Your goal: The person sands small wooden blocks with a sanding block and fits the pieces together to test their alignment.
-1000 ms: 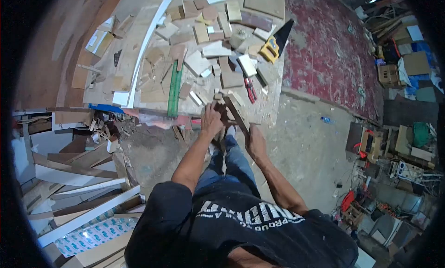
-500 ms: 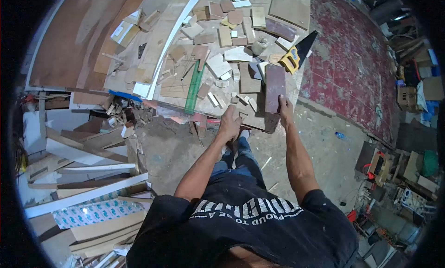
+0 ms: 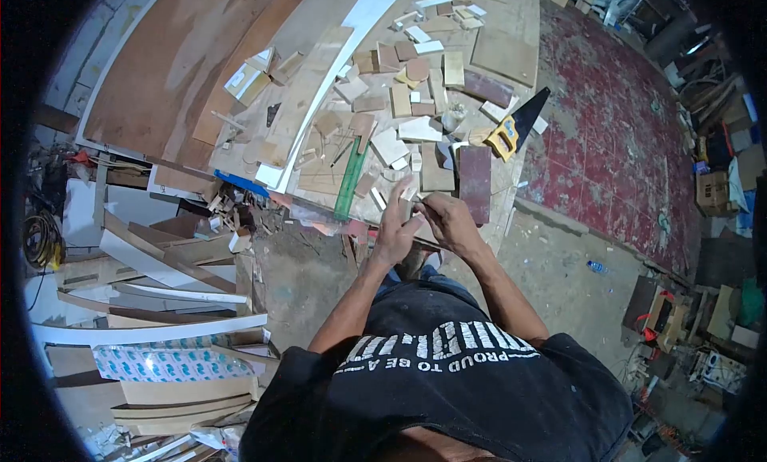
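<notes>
Over the front edge of the wooden table (image 3: 307, 192), my left hand (image 3: 395, 226) and my right hand (image 3: 451, 222) are close together. Both have bent fingers around something small that I cannot make out. A dark reddish-brown block (image 3: 475, 182) lies just beyond my right hand. The green ruler (image 3: 351, 178) is left of my left hand, with a pencil (image 3: 342, 152) near it. Small wood pieces (image 3: 389, 146) lie beyond my hands. A yellow-handled saw (image 3: 517, 126) rests at the table's right side.
A long white curved strip (image 3: 327, 82) runs along the table. Large brown boards (image 3: 172, 70) stand at the left. Stacked offcuts (image 3: 172, 322) fill the lower left. A red worn surface (image 3: 599, 126) lies to the right, with a bottle (image 3: 596, 267) on the floor.
My right hand has let go of the reddish-brown block and moved left beside my left hand. The block now lies on the table. The view has shifted slightly.
</notes>
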Demonstrator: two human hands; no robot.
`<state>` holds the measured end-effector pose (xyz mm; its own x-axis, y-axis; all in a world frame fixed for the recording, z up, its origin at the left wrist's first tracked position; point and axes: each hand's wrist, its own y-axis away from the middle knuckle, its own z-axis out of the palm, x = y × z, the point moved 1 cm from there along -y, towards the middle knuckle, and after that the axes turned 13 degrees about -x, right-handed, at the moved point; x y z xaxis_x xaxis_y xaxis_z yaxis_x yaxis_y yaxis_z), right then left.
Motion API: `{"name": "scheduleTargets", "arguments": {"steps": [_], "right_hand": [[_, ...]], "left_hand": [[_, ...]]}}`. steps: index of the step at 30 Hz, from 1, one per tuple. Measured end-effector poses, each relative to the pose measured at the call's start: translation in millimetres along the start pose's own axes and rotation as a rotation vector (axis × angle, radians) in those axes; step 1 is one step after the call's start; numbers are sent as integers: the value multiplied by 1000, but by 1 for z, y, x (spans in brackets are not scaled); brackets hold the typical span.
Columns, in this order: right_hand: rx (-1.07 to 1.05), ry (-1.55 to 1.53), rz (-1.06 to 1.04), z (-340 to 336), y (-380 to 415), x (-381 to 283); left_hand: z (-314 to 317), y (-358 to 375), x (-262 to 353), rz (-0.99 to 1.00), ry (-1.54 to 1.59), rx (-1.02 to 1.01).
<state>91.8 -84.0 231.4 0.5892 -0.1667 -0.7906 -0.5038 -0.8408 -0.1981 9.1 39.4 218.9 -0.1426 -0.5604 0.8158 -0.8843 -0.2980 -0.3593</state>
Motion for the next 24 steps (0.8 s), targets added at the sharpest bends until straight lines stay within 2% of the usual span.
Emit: {"name": "scheduleTargets", "arguments": {"steps": [2,4,6,7,8,10,11,12,14,15,16,18,20,22,23,24], "right_hand": [[-167,65,15,-15,4,-9],[-123,57,-36,-23,2,-19],[-111,-139,73,-22,2,-17],[-34,-253,133,-17,1,-25],[-42,-252,133,-6,6,-24],[27,-150,268,13,10,-24],[49,-32,127,17,12,-24],[47,-36,134,17,9,-25],[-33,78,-73,13,5,-26],[-67,5,22,9,1,-33],[-65,6,26,15,-1,-35],[-19,-112,138,29,-1,-38],[-3,-99,151,39,-2,-39],[-85,7,68,38,-7,-38],[-86,-82,197,41,-11,-37],[-85,-77,199,49,-15,-41]], "left_hand": [[-12,2,15,-466,941,-281],[-14,-1,19,-507,896,-317],[-10,-3,20,-319,583,-295],[-10,-7,28,-205,547,-233],[-9,-5,24,-208,549,-225],[-10,-2,13,-74,183,-150],[-12,5,7,-162,254,-238],[-20,6,5,-169,256,-242],[-31,10,4,-141,304,-355],[-38,10,5,-130,342,-351],[-43,11,2,-130,344,-355],[-48,14,-6,-274,525,-349],[-55,19,-16,-287,573,-379],[-65,20,-17,-478,695,-484],[-65,17,-14,-448,701,-391],[-63,19,-24,-445,705,-392]]}}
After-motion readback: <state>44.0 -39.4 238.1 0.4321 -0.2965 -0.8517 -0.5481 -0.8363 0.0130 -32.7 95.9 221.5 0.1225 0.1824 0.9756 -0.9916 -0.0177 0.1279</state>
